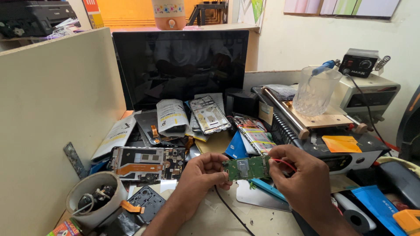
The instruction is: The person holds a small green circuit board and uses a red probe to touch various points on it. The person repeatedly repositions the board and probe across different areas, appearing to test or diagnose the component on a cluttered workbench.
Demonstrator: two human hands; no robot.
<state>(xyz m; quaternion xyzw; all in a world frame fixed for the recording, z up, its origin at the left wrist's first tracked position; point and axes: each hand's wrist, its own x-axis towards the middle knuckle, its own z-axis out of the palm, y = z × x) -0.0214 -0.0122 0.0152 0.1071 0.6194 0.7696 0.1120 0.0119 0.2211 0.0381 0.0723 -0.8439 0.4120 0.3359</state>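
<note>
Green rectangular circuit board (246, 168) sits pinched between both hands above the cluttered bench, held level. Left hand (202, 172) clamps its left end with thumb and fingers closed on the edge; right hand (302, 172) clasps the right end, where a thin red wire (285, 163) loops out. Just left of the grip lies an opened phone frame with orange ribbon cable (146, 164). Beyond the grip stands a dark flat monitor (181, 65).

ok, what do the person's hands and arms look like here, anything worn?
Both the left hand and the right hand are bare: no gloves, rings, watch or wrist strap visible. Forearms are bare too, no sleeves in frame. No markings to see.
</note>
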